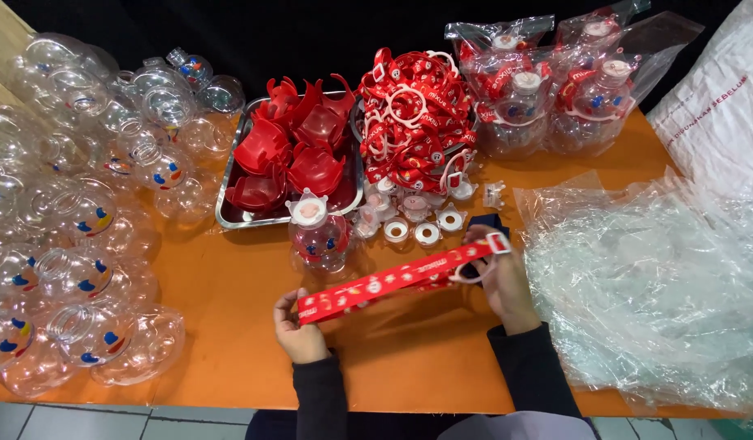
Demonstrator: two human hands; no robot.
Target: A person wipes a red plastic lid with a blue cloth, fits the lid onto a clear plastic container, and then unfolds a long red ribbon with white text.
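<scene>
Both hands stretch a red strap (pixel 392 283) flat above the table (pixel 230 326): left hand (pixel 297 326) pinches one end, right hand (pixel 500 281) grips the ring end. Light, limp, probably slippery; best held by its ends.

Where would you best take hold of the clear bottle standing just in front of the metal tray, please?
Probably by the narrow neck just under its white cap, coming straight down from above. The clear bottle stands upright, and its round, smooth body looks slippery. The metal tray crowds it behind, and the red strap stretched between the left hand and right hand blocks the front.
</scene>
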